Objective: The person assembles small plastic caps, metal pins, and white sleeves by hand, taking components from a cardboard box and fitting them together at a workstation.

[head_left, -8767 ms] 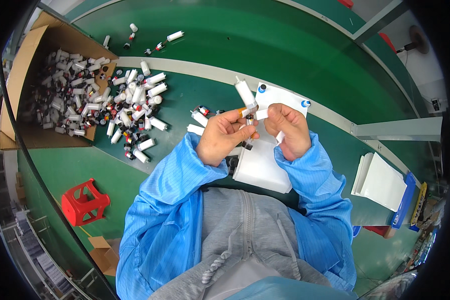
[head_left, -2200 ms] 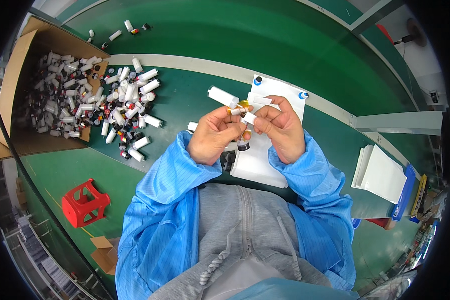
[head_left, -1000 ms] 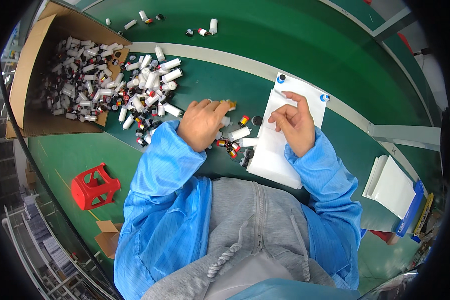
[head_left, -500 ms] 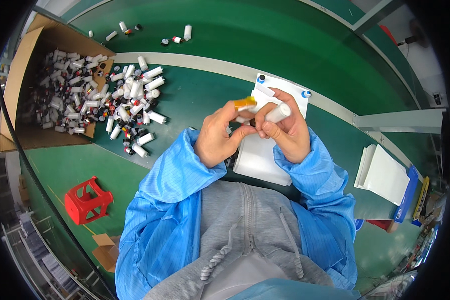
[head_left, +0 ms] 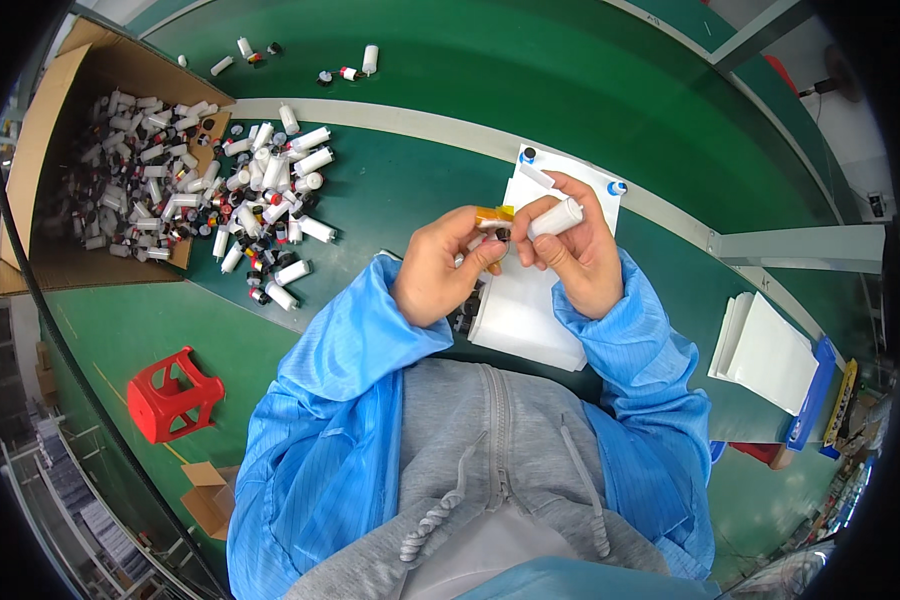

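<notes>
In front of my chest, my right hand [head_left: 592,262] is closed around a small white cylindrical bottle [head_left: 557,218], tilted with one end up and to the right. My left hand [head_left: 432,268] faces it, thumb and index finger pinched on a small dark piece [head_left: 502,235], partly hidden by the fingers. An amber-yellow strip [head_left: 493,215] sits at the left index fingertip; whether it is wrapped on the finger or held, I cannot tell. The hands are close together, with a narrow gap between bottle and dark piece. White sheets [head_left: 525,325] lie beneath them.
A cardboard box [head_left: 45,150] lies open at left, spilling white bottles and dark caps into a pile [head_left: 270,185] on the green table [head_left: 400,175]. Two blue-banded pieces rest on the paper's far corners. More sheets [head_left: 765,350] lie right. A red stool [head_left: 175,395] stands on the floor.
My hands have drawn slightly apart, leaving a gap between the white bottle and the dark piece. The bottle shows more of its side now.
</notes>
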`<state>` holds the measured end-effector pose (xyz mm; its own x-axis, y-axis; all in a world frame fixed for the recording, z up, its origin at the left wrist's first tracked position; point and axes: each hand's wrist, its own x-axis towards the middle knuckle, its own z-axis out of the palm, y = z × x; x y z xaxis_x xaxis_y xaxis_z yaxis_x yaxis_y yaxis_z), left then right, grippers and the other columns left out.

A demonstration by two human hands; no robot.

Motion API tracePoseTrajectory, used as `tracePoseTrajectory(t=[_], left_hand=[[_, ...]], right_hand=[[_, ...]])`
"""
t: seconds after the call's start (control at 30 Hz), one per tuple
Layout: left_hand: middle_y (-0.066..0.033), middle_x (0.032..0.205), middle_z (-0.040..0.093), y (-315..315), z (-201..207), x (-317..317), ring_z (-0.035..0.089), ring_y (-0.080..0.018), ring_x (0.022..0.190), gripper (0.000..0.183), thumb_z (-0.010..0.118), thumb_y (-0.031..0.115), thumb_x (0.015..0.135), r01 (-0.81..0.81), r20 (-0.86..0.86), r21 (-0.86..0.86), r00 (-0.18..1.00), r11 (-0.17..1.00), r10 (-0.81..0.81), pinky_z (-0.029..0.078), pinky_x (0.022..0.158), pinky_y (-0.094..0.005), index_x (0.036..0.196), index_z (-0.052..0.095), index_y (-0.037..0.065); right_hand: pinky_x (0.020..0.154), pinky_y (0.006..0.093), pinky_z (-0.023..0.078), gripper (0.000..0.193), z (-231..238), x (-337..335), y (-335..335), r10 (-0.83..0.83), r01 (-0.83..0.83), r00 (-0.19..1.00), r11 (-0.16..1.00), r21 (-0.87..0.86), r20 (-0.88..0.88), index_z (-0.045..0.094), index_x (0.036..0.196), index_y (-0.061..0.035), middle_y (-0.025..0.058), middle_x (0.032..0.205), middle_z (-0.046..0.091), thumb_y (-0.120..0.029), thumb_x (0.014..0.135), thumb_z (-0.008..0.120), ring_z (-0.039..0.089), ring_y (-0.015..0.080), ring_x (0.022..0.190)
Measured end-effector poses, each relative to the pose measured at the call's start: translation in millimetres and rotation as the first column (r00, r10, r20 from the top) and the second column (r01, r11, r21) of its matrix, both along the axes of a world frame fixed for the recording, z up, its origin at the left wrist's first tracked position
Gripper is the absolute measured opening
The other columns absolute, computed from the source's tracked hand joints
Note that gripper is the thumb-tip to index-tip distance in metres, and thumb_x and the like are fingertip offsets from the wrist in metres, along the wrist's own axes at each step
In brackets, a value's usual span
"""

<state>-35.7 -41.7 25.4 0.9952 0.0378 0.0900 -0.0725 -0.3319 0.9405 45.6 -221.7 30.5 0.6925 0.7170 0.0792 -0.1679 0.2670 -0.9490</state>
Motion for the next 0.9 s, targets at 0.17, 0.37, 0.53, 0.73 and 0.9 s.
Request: tracePoseTrajectory(t=[0.17, 0.37, 0.53, 0.73, 0.9], left_hand=[[-0.0082, 0.107, 0.063, 8, -16, 3, 0.061, -0.0138, 0.088, 0.028, 0.053, 0.010, 0.098, -0.029, -0.197, -0.909, 0.909, 0.415, -0.367, 0.052, 0.077, -0.0286, 0.123, 0.054, -0.002], [-0.0102, 0.108, 0.063, 20, -21, 4, 0.059, -0.0128, 0.087, 0.029, 0.056, 0.010, 0.096, -0.144, -0.301, -0.940, 0.776, 0.309, -0.555, 0.050, 0.074, -0.0264, 0.123, 0.055, 0.000], [-0.0117, 0.106, 0.065, 7, -17, 0, 0.061, -0.0138, 0.089, 0.029, 0.058, 0.008, 0.095, -0.163, -0.350, -0.906, 0.808, 0.391, -0.475, 0.051, 0.075, -0.0275, 0.122, 0.057, -0.001], [-0.0101, 0.099, 0.063, 8, -15, 1, 0.063, -0.0158, 0.083, 0.032, 0.054, 0.002, 0.094, -0.112, -0.248, -0.834, 0.951, 0.540, -0.185, 0.052, 0.078, -0.0282, 0.126, 0.055, -0.002], [-0.0085, 0.099, 0.062, 1, -4, 1, 0.062, -0.0148, 0.084, 0.034, 0.051, -0.003, 0.092, -0.078, -0.217, -0.765, 0.966, 0.639, -0.142, 0.052, 0.075, -0.0269, 0.126, 0.055, -0.003]], right_hand=[[0.093, 0.0348, 0.043, 0.055, -6, -1, 1, 0.019, -0.019, 0.996, 1.000, -0.007, 0.084, 0.024, 0.141, -0.0056, 0.0116, 0.095, 0.056, 0.002, 0.092, 0.050, 0.055, 0.0180, 0.090], [0.096, 0.0367, 0.041, 0.066, -10, 3, 3, 0.031, -0.009, 0.960, 0.997, -0.079, 0.278, 0.022, 0.143, -0.0067, 0.0109, 0.098, 0.056, 0.004, 0.087, 0.055, 0.055, 0.0190, 0.094], [0.094, 0.0344, 0.040, 0.068, -14, 2, 11, -0.240, 0.472, 0.727, 0.855, -0.215, 0.643, 0.029, 0.142, -0.0070, 0.0093, 0.106, 0.058, -0.003, 0.084, 0.066, 0.051, 0.0167, 0.102], [0.072, 0.0234, 0.042, 0.016, -14, -4, 3, -0.208, 0.192, 0.937, 0.978, -0.081, -0.280, 0.065, 0.099, 0.0001, 0.0016, 0.084, 0.062, -0.014, 0.091, 0.066, 0.053, 0.0082, 0.075], [0.069, 0.0250, 0.044, 0.017, -18, -16, 13, -0.148, 0.097, 0.933, 0.981, -0.166, -0.329, 0.069, 0.090, 0.0014, 0.0044, 0.075, 0.065, -0.016, 0.090, 0.067, 0.057, 0.0106, 0.070]])
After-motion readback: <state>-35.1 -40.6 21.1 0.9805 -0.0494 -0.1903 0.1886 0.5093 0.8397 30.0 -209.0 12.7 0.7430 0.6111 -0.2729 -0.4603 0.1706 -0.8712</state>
